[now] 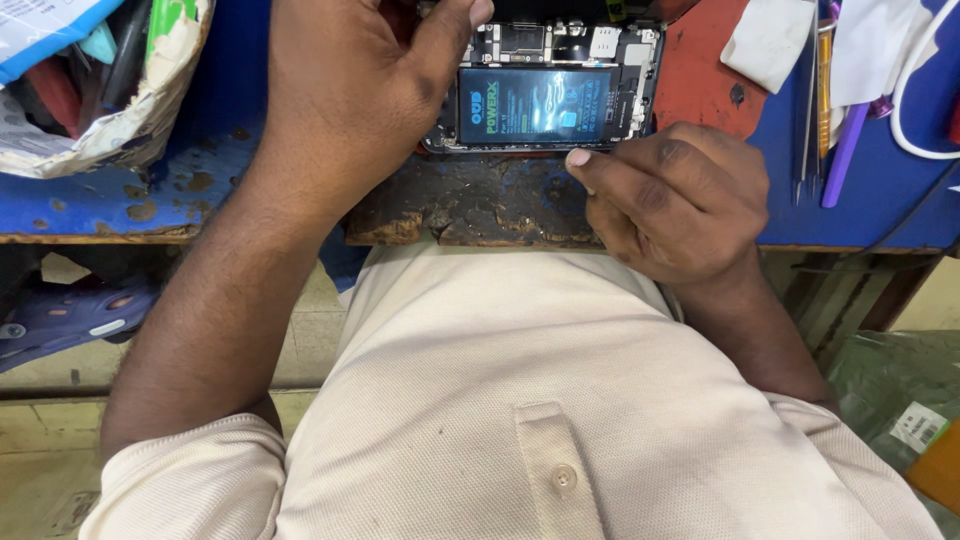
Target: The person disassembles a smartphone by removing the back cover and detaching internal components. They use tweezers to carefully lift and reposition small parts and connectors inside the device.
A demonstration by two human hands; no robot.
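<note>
An opened phone (pixel 545 90) lies on a worn dark block (pixel 480 205) at the near edge of the blue workbench (pixel 220 150). Its dark battery with a teal label (pixel 535 105) and circuit parts are exposed. My left hand (pixel 350 90) curls over the phone's left end and grips it, thumb along the top edge. My right hand (pixel 675 200) is closed beside the phone's near right edge. A fingertip presses at the frame there. Whether it pinches a small tool is hidden by the fingers.
A torn paper-wrapped container (pixel 100 80) with tools stands at the bench's left. Tweezers (pixel 805 110), a purple stick tool (pixel 845 145), a white cloth (pixel 770 40) and a white cable (pixel 915 110) lie at the right. A sandal (pixel 70 310) is on the floor at left.
</note>
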